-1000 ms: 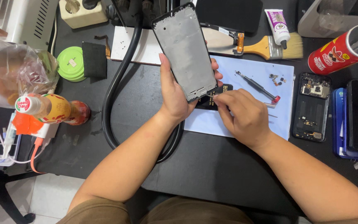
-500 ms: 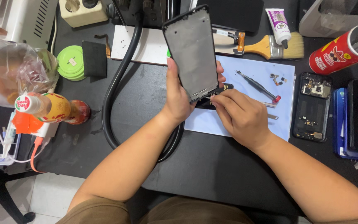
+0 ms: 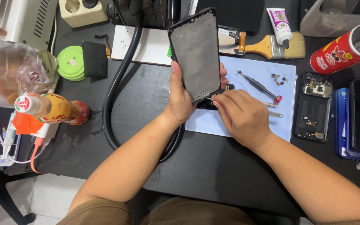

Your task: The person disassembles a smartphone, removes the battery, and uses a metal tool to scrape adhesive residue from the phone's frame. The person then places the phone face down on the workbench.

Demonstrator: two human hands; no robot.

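Note:
My left hand [image 3: 181,98] grips a dark phone frame [image 3: 196,52] by its lower part and holds it upright, tilted slightly, above a pale blue mat [image 3: 246,121]. The frame's grey inner face is turned toward me. My right hand [image 3: 239,116] is at the frame's bottom edge, fingertips pinched together on a small dark part there; what it pinches is too small to make out. A thin screwdriver with a red tip [image 3: 258,86] lies on the mat just right of both hands.
An opened phone body [image 3: 313,106] lies right of the mat, beside a blue case [image 3: 357,121]. A paintbrush [image 3: 271,46], glue tube [image 3: 280,25] and red can [image 3: 338,52] sit at the back. A black hose [image 3: 119,83] loops left; bottles [image 3: 48,108] stand at far left.
The phone frame has been turned a little more upright and shifted slightly right. My right hand's fingertips have stayed at its bottom edge.

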